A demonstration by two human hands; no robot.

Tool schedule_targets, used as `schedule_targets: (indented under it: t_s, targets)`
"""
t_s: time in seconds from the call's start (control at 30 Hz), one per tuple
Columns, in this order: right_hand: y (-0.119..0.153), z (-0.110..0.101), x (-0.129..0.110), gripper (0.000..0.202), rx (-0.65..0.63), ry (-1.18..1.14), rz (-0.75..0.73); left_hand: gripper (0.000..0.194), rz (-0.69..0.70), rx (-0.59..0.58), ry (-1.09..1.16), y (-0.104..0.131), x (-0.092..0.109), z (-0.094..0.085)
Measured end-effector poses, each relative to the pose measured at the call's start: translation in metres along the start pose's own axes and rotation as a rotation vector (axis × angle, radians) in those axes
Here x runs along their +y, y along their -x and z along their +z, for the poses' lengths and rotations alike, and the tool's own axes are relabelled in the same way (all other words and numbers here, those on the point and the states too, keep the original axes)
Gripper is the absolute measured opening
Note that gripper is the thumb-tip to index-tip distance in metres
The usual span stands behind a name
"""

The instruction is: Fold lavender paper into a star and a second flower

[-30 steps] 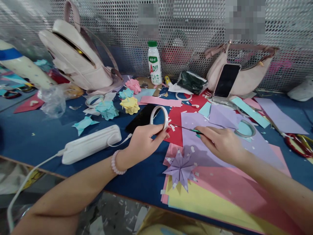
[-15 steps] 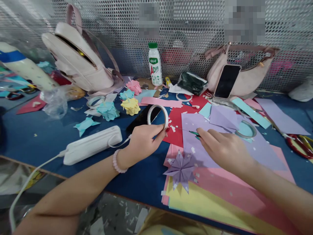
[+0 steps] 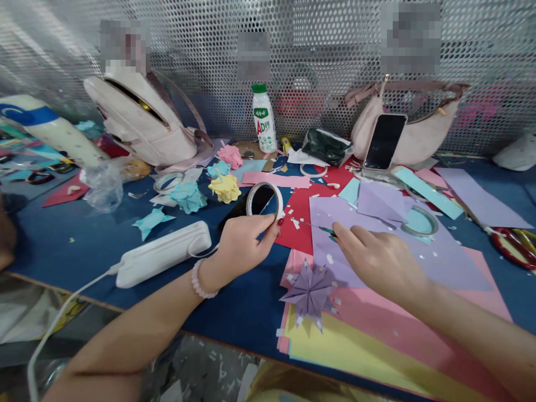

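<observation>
My left hand [image 3: 247, 237] pinches the lower edge of a roll of white tape [image 3: 278, 195] between thumb and fingers, holding it upright above the table. To its right, my right hand [image 3: 374, 251] is closed on a thin tool with a green handle [image 3: 329, 230]; its slender tip points left toward the tape, and its exact kind is unclear. The tip and the roll are apart. Between and below my hands lies a folded purple paper star [image 3: 310, 293] with white tape bits on its points. It rests by stacked purple paper [image 3: 368, 268] and pink paper [image 3: 419, 312].
A white power strip [image 3: 163, 254] with a cable lies left of my wrist. Behind are folded paper pieces [image 3: 188, 196], a bottle [image 3: 263, 120], a backpack [image 3: 142, 125], and a handbag [image 3: 427, 131] with a phone [image 3: 385, 142] against it. Scissors [image 3: 513, 245] lie far right.
The tape roll and my left hand have shifted slightly left in view. My right hand and the green-handled tool have moved a little left too. The camera view has tilted slightly.
</observation>
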State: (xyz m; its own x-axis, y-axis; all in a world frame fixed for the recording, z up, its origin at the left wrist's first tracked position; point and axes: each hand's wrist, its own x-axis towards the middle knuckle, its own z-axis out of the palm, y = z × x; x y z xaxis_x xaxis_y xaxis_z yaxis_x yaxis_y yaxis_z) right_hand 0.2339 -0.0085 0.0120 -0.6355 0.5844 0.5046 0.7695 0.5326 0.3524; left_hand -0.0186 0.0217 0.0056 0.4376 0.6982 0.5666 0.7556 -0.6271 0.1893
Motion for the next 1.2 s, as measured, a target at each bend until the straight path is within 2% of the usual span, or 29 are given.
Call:
schedule_targets:
  t_s: [0.1, 0.2, 0.4, 0.47, 0.53, 0.63, 0.8, 1.03, 1.2]
  targets:
    - [0.002, 0.004, 0.001, 0.027, 0.01, -0.082, 0.039, 0.032, 0.008, 0.008, -0.017, -0.001, 0.0, 0.0]
    - [0.001, 0.006, 0.002, 0.026, -0.023, -0.266, 0.145, 0.031, 0.028, -0.009, 0.007, -0.002, 0.001, 0.002]
    - [-0.01, 0.005, -0.004, 0.016, -0.167, -1.119, 0.555, 0.036, 0.149, -0.03, 0.052, 0.001, 0.013, 0.004]
    - [-0.012, 0.004, -0.01, 0.016, -0.208, -1.31, 0.64, 0.035, 0.232, -0.051, 0.053, 0.004, 0.021, 0.004]
    - [-0.013, 0.002, -0.017, 0.015, -0.238, -1.403, 0.657, 0.034, 0.311, -0.068, 0.042, 0.007, 0.029, 0.004]
    - [-0.013, -0.003, -0.025, 0.012, -0.238, -1.43, 0.659, 0.032, 0.37, -0.054, 0.032, 0.01, 0.036, 0.004]
    - [-0.011, -0.009, -0.029, 0.012, -0.244, -1.412, 0.694, 0.027, 0.376, -0.042, 0.034, 0.012, 0.036, 0.006]
    - [-0.006, -0.008, -0.034, 0.011, -0.162, -1.226, 0.582, 0.027, 0.281, -0.088, 0.203, 0.015, 0.039, 0.009]
    - [0.005, 0.0, -0.033, 0.009, -0.139, -1.195, 0.604, 0.027, 0.196, -0.062, 0.264, 0.015, 0.038, 0.007]
